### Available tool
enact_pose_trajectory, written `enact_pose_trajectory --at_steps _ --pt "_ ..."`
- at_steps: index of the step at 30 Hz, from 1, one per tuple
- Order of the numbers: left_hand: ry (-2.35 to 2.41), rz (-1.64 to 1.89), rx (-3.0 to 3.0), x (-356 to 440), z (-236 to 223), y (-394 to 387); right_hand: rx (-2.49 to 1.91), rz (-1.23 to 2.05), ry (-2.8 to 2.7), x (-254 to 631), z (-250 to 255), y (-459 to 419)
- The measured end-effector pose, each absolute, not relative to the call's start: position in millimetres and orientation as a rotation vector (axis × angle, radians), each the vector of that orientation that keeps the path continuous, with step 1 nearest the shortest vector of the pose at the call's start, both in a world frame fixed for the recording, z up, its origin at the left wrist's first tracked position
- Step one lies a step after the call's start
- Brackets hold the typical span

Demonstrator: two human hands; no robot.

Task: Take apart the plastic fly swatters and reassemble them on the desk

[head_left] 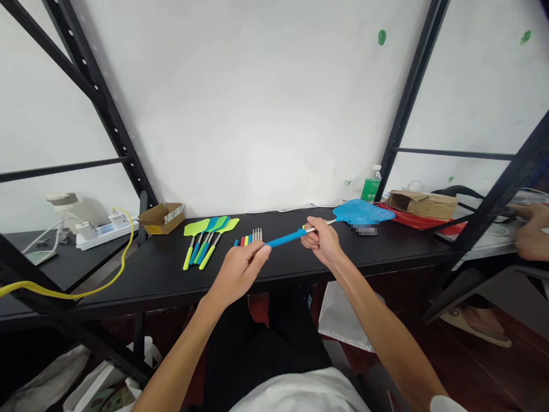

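I hold a blue fly swatter (288, 238) slantwise above the black table. My left hand (240, 269) is closed round the lower end of its blue handle. My right hand (322, 243) grips the thin metal shaft just past the handle's upper end. The shaft runs on to the wide blue mesh head at the right. Behind my left hand lie several loose handles (250, 239) in different colours with metal rods (257, 233), partly hidden by that hand. Further left, several fly swatters (207, 240) with lime, green and blue heads lie fanned out.
An open cardboard box (161, 218) stands at the table's left end, near a white power strip (107, 232) and a yellow cable (124, 257). At the right are a green-labelled bottle (371, 184), a cardboard box (422, 203) and red packaging (448, 226). Another person's hand (532, 232) shows far right.
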State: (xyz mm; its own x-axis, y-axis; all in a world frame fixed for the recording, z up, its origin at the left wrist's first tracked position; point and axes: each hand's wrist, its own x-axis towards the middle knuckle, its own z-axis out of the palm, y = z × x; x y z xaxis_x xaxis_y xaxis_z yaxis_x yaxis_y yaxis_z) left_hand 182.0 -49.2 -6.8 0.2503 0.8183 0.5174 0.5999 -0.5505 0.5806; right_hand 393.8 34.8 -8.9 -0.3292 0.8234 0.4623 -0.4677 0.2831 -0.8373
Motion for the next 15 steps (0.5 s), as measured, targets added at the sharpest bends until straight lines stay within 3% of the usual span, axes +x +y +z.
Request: enact_pose_trajectory --at_steps 7,15 --pt "1.463 1.502 2.9 181 -8 -52 -0.424 1.77 -1.236 381 -8 22" --pt "1.316 1.569 2.818 185 -14 -49 -0.336 1.523 -1.404 393 0 20"
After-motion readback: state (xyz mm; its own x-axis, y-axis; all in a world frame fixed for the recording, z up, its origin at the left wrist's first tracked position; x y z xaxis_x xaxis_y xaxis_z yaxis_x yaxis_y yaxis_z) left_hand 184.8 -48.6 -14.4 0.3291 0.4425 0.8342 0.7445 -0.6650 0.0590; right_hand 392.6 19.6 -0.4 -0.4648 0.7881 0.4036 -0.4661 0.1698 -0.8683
